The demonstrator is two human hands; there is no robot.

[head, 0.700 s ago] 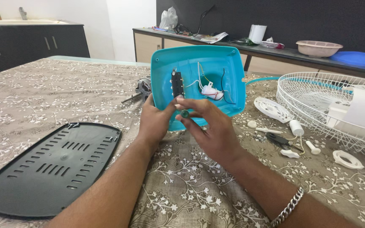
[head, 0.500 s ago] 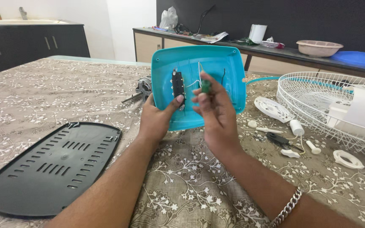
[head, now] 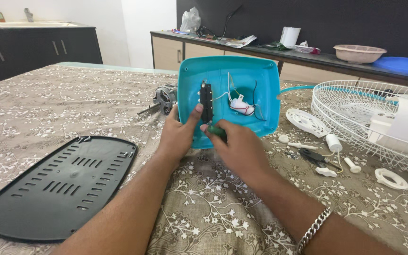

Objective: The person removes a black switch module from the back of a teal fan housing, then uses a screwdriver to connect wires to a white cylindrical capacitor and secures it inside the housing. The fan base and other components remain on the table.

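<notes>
Teal fan base housing (head: 242, 78) is propped up on edge on the desk (head: 48, 104), open side facing you, so the black switch block (head: 206, 101) and the white wired part (head: 242, 106) with its thin wires are easy to see. Your left hand (head: 179, 134) is gripping the housing's lower left edge, thumb pressed up against the bottom of the switch block, which looks like a solid brace to me. Your right hand (head: 239, 148) is curled tight around a green-handled tool (head: 217, 131), probably a screwdriver, with its end right at the foot of the switch block; I can't see the tip itself. If you're working a screw there, I'd keep the tool square to it and push in firmly as you turn, so it doesn't slip toward those wires. Keep the thumb clear of the tip's path too. The housing is only standing on its rim, so lean it into your left palm rather than just pinching it. Off to your left the black vented cover (head: 55, 186) lies flat, the motor (head: 164, 98) sits just behind the housing, and the white wire grille (head: 355, 118) plus small white knobs and bits (head: 329, 141) are scattered to your right, near enough to grab.
</notes>
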